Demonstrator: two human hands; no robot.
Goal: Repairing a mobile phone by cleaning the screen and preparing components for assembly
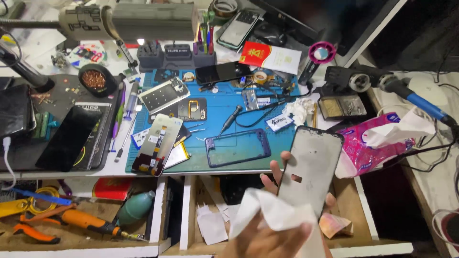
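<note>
Left hand (287, 179) fingers clasping grey phone panel's (311, 172) edges—right hand (267, 239) pinching white tissue (267, 212)—above open drawer (363, 210).

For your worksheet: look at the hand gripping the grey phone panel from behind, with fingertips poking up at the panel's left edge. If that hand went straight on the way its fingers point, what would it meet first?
Probably the dark blue phone frame on the blue mat. The left hand behind the phone panel points up and away towards it; depth is unclear, so it might pass above.

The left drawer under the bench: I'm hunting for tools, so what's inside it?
The left drawer holds orange-handled pliers, an orange-handled screwdriver, a green bottle and yellow tape. The bench edge covers its back part.
</note>
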